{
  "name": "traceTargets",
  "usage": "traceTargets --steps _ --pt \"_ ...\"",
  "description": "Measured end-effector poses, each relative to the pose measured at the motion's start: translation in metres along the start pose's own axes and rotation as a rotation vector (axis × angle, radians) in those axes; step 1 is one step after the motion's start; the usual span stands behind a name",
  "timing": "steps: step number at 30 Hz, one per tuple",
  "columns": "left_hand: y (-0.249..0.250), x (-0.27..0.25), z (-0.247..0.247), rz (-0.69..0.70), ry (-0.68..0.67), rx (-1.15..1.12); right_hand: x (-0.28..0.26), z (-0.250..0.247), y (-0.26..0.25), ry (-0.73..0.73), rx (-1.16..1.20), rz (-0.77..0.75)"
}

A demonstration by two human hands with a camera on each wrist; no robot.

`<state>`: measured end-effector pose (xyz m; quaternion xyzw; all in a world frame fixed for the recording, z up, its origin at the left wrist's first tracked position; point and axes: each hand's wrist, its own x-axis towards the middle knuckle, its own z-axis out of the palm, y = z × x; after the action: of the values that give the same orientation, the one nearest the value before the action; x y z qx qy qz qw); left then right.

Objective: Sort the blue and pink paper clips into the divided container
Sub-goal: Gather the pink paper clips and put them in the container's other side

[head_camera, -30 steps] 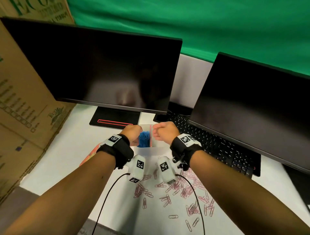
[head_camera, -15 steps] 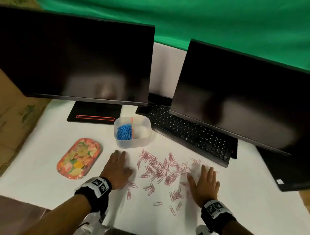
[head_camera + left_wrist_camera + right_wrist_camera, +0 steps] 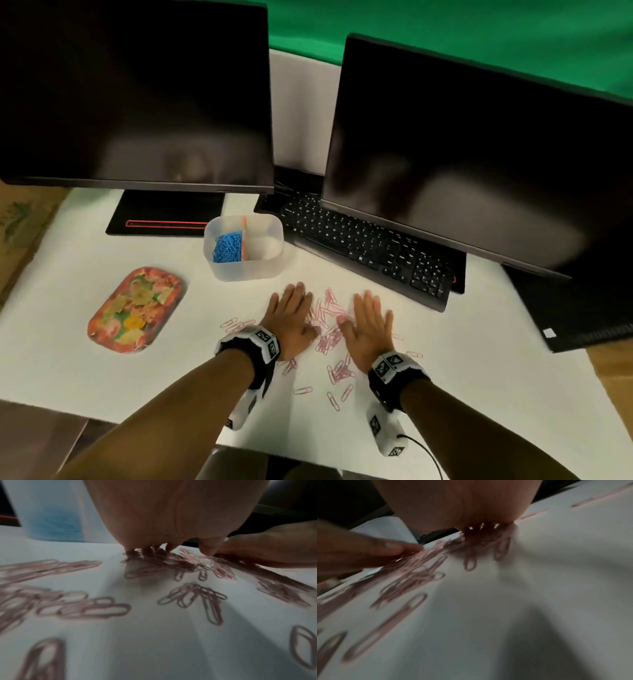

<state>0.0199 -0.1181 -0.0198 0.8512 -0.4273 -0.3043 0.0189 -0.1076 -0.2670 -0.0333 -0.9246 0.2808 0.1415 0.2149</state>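
My left hand (image 3: pixel 291 320) and right hand (image 3: pixel 368 323) lie flat, fingers straight, flanking pink paper clips (image 3: pixel 327 320) near the divided container (image 3: pixel 244 267), whose left compartment holds blue paper clips (image 3: pixel 227 247). Raking could leave strays outside my palms.
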Motion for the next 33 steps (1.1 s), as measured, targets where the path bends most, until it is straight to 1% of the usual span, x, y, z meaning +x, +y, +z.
traceTargets --steps 3,6,8,9,10,11,12,13,14,15,16,17,19,23,26,29,31,33 --pt "0.01 -0.004 0.01 0.13 -0.033 0.1 -0.013 0.007 -0.011 -0.094 -0.035 -0.138" --pt "0.009 -0.018 0.015 0.239 -0.056 0.106 -0.028 0.011 -0.017 -0.156 -0.035 -0.269" --pt "-0.002 -0.03 0.014 0.282 -0.007 0.075 -0.039 0.007 -0.01 -0.114 0.026 -0.303" --pt "-0.011 -0.037 0.013 0.262 0.044 0.054 -0.044 0.005 -0.002 -0.052 0.063 -0.268" --pt "-0.022 -0.045 0.011 0.191 0.103 0.018 -0.049 0.002 0.009 0.031 0.098 -0.189" --pt "-0.034 -0.053 0.01 0.067 0.156 -0.032 -0.054 0.0 0.023 0.108 0.126 -0.072" --pt "-0.046 -0.062 0.009 -0.086 0.191 -0.088 -0.06 -0.001 0.038 0.152 0.143 0.056" --pt "-0.057 -0.069 0.01 -0.23 0.201 -0.14 -0.065 -0.001 0.051 0.157 0.144 0.165" --pt "-0.065 -0.076 0.011 -0.334 0.201 -0.18 -0.069 0.0 0.062 0.139 0.126 0.242" --pt "-0.069 -0.081 0.015 -0.389 0.198 -0.203 -0.072 0.003 0.07 0.118 0.095 0.286" --pt "-0.07 -0.083 0.02 -0.404 0.192 -0.216 -0.073 0.007 0.074 0.103 0.063 0.303" --pt "-0.067 -0.084 0.026 -0.393 0.183 -0.222 -0.071 0.01 0.073 0.094 0.036 0.298" --pt "-0.054 -0.08 0.036 -0.314 0.161 -0.202 -0.065 0.013 0.058 0.079 0.009 0.244" --pt "-0.016 -0.062 0.044 -0.123 0.097 -0.16 -0.051 0.018 0.011 0.007 0.002 0.048" --pt "0.008 -0.054 0.042 0.015 0.047 -0.149 -0.043 0.023 -0.019 -0.076 0.001 -0.066" --pt "0.01 -0.057 0.036 0.122 0.049 -0.173 -0.041 0.018 -0.03 -0.178 0.105 -0.196" --pt "-0.005 -0.067 0.032 0.11 0.112 -0.175 -0.035 0.003 -0.029 -0.147 0.246 -0.215" --pt "-0.025 -0.079 0.031 -0.011 0.16 -0.139 -0.019 -0.012 -0.022 -0.084 0.277 -0.163"
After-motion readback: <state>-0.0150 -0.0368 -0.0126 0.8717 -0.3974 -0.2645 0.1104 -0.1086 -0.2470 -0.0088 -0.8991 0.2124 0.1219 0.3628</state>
